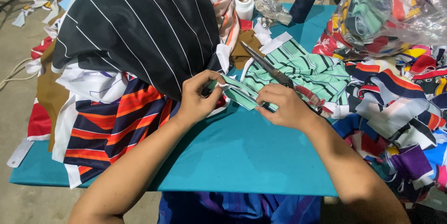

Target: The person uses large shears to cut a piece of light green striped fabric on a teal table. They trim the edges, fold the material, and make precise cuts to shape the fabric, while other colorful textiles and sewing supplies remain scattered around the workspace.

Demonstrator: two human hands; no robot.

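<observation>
Hands pinch a mint striped fabric strip [242,94] over the teal table [242,159]: left hand [198,98] nips one end, right hand [284,107] the other. Scissors [274,73] lie just behind. Tension should be kept even, with edges aligned.

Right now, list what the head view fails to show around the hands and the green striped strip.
- Scissors: handles hidden behind the right hand; whether it grips them is unclear.
- Green striped strip: its left end is covered by the left hand.
- Black striped cloth: it buries whatever lies beneath.
- Clear bag of scraps: cut off by the top and right edges.
</observation>
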